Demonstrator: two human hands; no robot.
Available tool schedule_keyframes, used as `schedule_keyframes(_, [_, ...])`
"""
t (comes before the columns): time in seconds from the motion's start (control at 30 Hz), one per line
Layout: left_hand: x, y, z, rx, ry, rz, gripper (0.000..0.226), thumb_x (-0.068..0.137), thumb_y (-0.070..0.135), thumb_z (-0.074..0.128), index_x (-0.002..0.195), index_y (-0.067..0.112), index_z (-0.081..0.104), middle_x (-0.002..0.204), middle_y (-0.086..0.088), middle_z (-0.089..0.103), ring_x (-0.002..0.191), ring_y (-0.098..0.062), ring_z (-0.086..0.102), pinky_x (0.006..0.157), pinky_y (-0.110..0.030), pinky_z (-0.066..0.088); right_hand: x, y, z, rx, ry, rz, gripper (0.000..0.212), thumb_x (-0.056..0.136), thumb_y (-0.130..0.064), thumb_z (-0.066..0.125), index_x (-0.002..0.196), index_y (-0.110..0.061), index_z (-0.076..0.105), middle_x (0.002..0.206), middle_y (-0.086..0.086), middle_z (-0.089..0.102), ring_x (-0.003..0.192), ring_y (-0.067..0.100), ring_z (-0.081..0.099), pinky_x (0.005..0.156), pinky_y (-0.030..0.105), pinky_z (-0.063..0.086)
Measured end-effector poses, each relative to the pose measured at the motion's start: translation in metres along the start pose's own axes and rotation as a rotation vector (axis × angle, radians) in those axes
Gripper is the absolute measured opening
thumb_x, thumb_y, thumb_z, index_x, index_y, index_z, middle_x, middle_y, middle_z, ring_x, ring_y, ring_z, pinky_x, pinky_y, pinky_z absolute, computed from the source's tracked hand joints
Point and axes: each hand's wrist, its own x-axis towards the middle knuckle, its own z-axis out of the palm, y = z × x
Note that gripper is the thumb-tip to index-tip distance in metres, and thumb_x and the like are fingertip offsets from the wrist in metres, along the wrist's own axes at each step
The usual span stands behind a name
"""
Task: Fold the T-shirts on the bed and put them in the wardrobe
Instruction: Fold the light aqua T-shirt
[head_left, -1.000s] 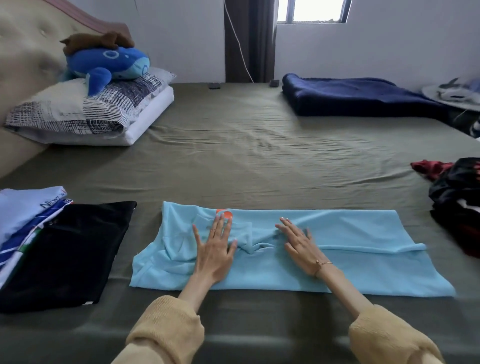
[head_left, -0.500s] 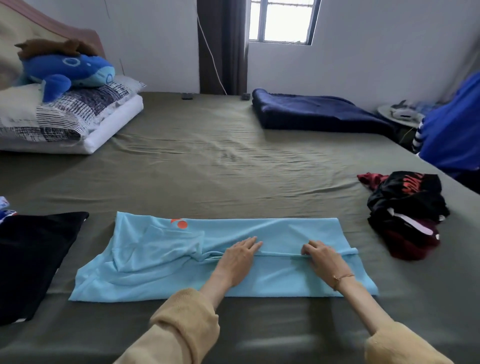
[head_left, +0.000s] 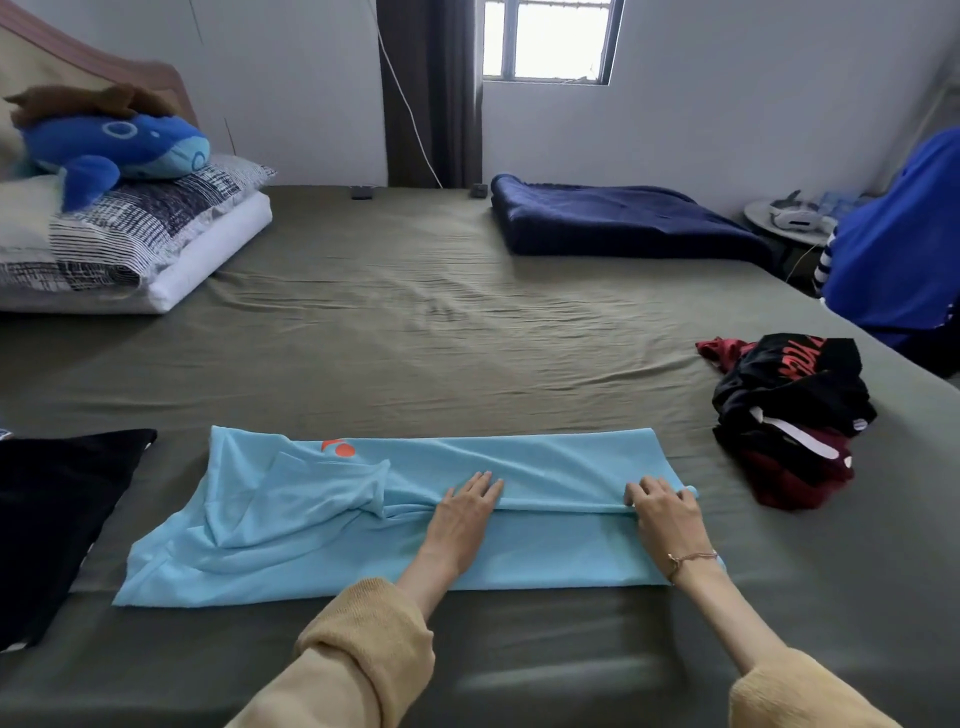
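A person in tan sleeves works a light blue T-shirt (head_left: 519, 462) on the olive-green bed (head_left: 467, 332), the garment lying at the near edge at 6 o'clock with its long axis running left to right. A lengthwise fold ridge crosses its right half, and both hands sit on that ridge. The left hand (head_left: 465, 512) rests near the shirt's middle, fingers straight and close together, pressing flat on the cloth. The right hand (head_left: 662, 512) is at the hem end toward 4 o'clock, fingers bent over the ridge; whether they pinch the fabric or only press it cannot be told. The bunched sleeve and collar end lies to the left of both hands, toward 8 o'clock, so the left hand is the nearer one to it, and any fold across the short axis would likely bring one end over toward the other.

An orange mark (head_left: 338, 448) shows near the collar; it cannot be read. A folded black garment (head_left: 57, 514) lies at 9 o'clock. A crumpled pile of black and red clothes (head_left: 789, 415) waits at 3 o'clock, red lettering on it too creased to read. Farther off are a navy blanket (head_left: 613, 223) at 1 o'clock and a blue whale plush (head_left: 119, 150) on stacked pillows (head_left: 156, 244) at 10 o'clock. No wardrobe is in view.
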Motion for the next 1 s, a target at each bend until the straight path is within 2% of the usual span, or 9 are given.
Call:
schedule_keyframes(0.13, [-0.006, -0.009, 0.0, 0.139, -0.038, -0.002, 0.08, 0.085, -0.018, 0.034, 0.152, 0.016, 0.008, 0.16, -0.006, 0.002, 0.148, -0.018, 0.001, 0.118, -0.046, 0.013, -0.001, -0.001, 0.001, 0.101, 0.007, -0.007, 0.03, 0.088, 0.001, 0.036, 0.103, -0.021, 0.048, 0.11, -0.002, 0.051, 0.11, 0.016, 0.049, 0.083, 0.025, 0.04])
schedule_keyframes(0.2, [-0.008, -0.012, -0.001, 0.167, -0.028, -0.06, 0.082, 0.085, -0.016, 0.034, 0.153, 0.018, 0.003, 0.16, -0.005, -0.005, 0.148, -0.018, -0.005, 0.117, -0.05, 0.008, -0.001, -0.004, 0.001, 0.125, 0.012, -0.006, 0.032, 0.088, 0.002, 0.036, 0.107, -0.019, 0.05, 0.11, -0.002, 0.05, 0.112, 0.016, 0.048, 0.084, 0.025, 0.037])
schedule_keyframes(0.4, [-0.017, -0.027, -0.007, 0.147, -0.065, -0.237, 0.08, 0.09, -0.004, 0.039, 0.151, 0.015, -0.008, 0.16, -0.005, -0.004, 0.148, -0.02, -0.002, 0.118, -0.048, 0.008, -0.007, -0.008, 0.006, 0.02, -0.02, 0.107, 0.037, 0.084, 0.0, 0.04, 0.115, -0.021, 0.045, 0.117, -0.003, 0.047, 0.115, 0.017, 0.044, 0.094, 0.031, 0.032])
schedule_keyframes(0.47, [-0.02, -0.031, -0.009, 0.152, -0.06, -0.268, 0.078, 0.091, 0.003, 0.04, 0.151, 0.014, -0.008, 0.16, -0.004, -0.002, 0.148, -0.02, -0.002, 0.118, -0.047, 0.004, -0.01, -0.012, 0.006, -0.003, 0.005, 0.147, 0.036, 0.085, -0.001, 0.038, 0.115, -0.019, 0.048, 0.123, 0.0, 0.047, 0.12, 0.019, 0.042, 0.105, 0.04, 0.025])
schedule_keyframes(0.57, [-0.023, -0.039, -0.014, 0.14, -0.016, -0.323, 0.072, 0.09, 0.009, 0.033, 0.152, 0.013, -0.002, 0.16, -0.006, 0.003, 0.148, -0.019, 0.0, 0.118, -0.046, -0.002, -0.01, -0.018, 0.008, 0.055, 0.071, 0.149, 0.038, 0.09, -0.002, 0.034, 0.122, -0.012, 0.051, 0.147, 0.01, 0.035, 0.14, 0.018, 0.028, 0.114, 0.055, -0.003])
schedule_keyframes(0.67, [-0.027, -0.049, -0.013, 0.246, 0.031, -0.327, 0.069, 0.09, 0.014, 0.032, 0.152, 0.011, 0.001, 0.16, -0.008, 0.005, 0.148, -0.02, 0.001, 0.116, -0.049, -0.009, -0.003, -0.029, 0.01, 0.209, -0.048, 0.048, 0.045, 0.099, -0.016, 0.027, 0.144, -0.013, 0.027, 0.159, 0.005, 0.005, 0.147, 0.016, 0.002, 0.117, 0.046, -0.002])
schedule_keyframes(0.8, [-0.031, -0.06, -0.009, 0.189, -0.066, -0.387, 0.061, 0.096, 0.016, 0.026, 0.152, 0.014, 0.003, 0.16, -0.005, 0.004, 0.148, -0.022, 0.0, 0.118, -0.042, 0.002, -0.002, -0.04, 0.015, 0.315, -0.317, 0.057, 0.059, 0.101, -0.046, 0.016, 0.151, -0.023, -0.006, 0.158, 0.002, -0.015, 0.145, 0.024, -0.015, 0.117, 0.043, -0.002])
schedule_keyframes(0.87, [-0.032, -0.062, -0.008, 0.185, -0.075, -0.394, 0.061, 0.096, 0.014, 0.026, 0.153, 0.016, 0.003, 0.16, -0.004, 0.004, 0.148, -0.022, 0.001, 0.118, -0.04, 0.005, -0.003, -0.04, 0.018, 0.278, -0.339, 0.081, 0.062, 0.1, -0.051, 0.014, 0.15, -0.025, -0.011, 0.157, 0.002, -0.017, 0.145, 0.027, -0.017, 0.117, 0.043, -0.005])
schedule_keyframes(1.0, [-0.03, -0.057, -0.011, 0.246, -0.068, -0.413, 0.058, 0.097, 0.018, 0.024, 0.152, 0.014, 0.005, 0.16, -0.007, 0.007, 0.148, -0.022, 0.002, 0.116, -0.051, -0.004, -0.005, -0.033, 0.017, 0.295, -0.322, 0.117, 0.06, 0.101, -0.048, 0.013, 0.15, -0.021, -0.01, 0.158, 0.003, -0.016, 0.145, 0.022, -0.015, 0.117, 0.04, -0.004])
